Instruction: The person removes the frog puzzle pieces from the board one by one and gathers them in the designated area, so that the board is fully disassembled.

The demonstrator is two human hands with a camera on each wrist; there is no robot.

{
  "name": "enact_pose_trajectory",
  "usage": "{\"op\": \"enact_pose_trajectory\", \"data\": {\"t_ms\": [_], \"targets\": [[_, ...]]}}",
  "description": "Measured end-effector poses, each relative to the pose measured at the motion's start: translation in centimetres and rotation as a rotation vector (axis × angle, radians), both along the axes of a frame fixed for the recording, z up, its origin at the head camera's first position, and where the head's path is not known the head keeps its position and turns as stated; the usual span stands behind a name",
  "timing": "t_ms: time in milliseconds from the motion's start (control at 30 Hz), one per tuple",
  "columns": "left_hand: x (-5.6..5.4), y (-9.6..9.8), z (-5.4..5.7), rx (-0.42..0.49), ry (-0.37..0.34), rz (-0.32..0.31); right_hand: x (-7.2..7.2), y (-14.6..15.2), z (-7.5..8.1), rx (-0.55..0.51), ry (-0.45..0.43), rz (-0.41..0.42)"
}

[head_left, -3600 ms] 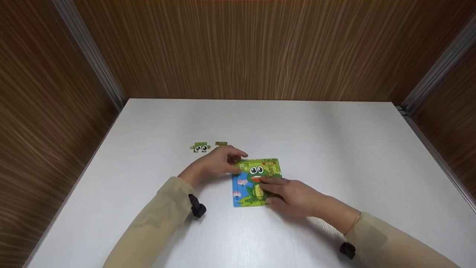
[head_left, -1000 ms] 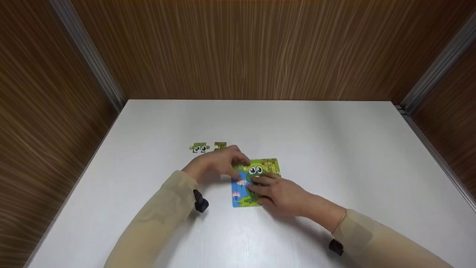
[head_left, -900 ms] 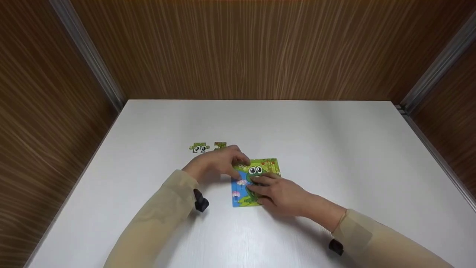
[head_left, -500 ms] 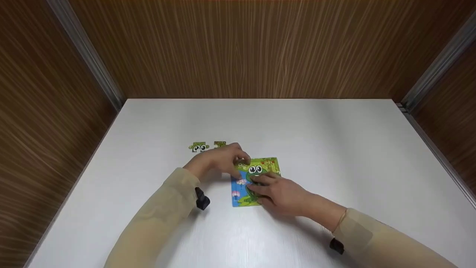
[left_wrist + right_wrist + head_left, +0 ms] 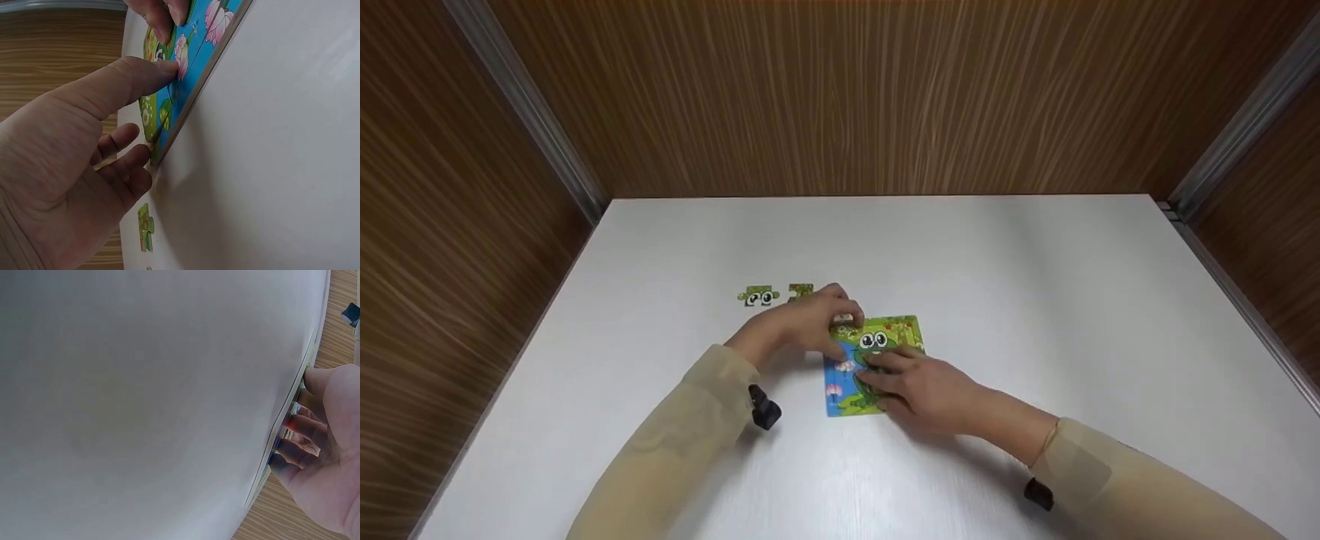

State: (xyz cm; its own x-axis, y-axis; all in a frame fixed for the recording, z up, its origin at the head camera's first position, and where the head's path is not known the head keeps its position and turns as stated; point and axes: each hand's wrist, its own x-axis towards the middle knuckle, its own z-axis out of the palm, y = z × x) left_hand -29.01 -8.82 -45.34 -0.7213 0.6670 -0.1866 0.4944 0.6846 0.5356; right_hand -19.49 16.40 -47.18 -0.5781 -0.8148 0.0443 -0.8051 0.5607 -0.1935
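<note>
A frog jigsaw puzzle (image 5: 840,397) lies in a shallow square tray on the white table, its frog, blue water and pink lotus flowers partly covered by the hands. My left hand (image 5: 810,322) grips its far left corner. In the left wrist view the left thumb (image 5: 152,76) lies on the blue part, while the other fingers curl at the corner by the rim (image 5: 194,93). My right hand (image 5: 934,394) rests on the frog's body with its fingers extended over the puzzle. In the right wrist view those fingertips (image 5: 281,464) touch its face.
Two loose jigsaw pieces lie beyond the left hand: one with frog eyes (image 5: 759,297), one green and brown (image 5: 800,291) partly behind the hand. Wood-grain panels (image 5: 840,97) wall the white table (image 5: 1035,300) at the back and sides.
Since the earliest frame, the left thumb has moved right onto the puzzle's blue part, and the right hand has slid left over the frog. Over the last second both hands have stayed nearly still.
</note>
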Motion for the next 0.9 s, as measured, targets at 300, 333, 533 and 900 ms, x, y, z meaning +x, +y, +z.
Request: {"op": "enact_pose_trajectory", "data": {"t_ms": [300,333,533,900], "targets": [[0.7,-0.5,-0.8,0.123,-0.015,0.045,-0.1,0.1,-0.2,-0.029,0.017,0.009],[0.7,-0.6,-1.0,0.139,-0.018,0.059,-0.1,0.1,-0.2,-0.029,0.018,0.009],[1.2,-0.8,-1.5,0.179,-0.028,0.129,-0.2,0.2,-0.1,-0.032,0.008,0.009],[1.9,-1.1,-1.8,0.219,-0.026,0.097,-0.3,0.3,-0.1,-0.036,0.002,0.003]]}}
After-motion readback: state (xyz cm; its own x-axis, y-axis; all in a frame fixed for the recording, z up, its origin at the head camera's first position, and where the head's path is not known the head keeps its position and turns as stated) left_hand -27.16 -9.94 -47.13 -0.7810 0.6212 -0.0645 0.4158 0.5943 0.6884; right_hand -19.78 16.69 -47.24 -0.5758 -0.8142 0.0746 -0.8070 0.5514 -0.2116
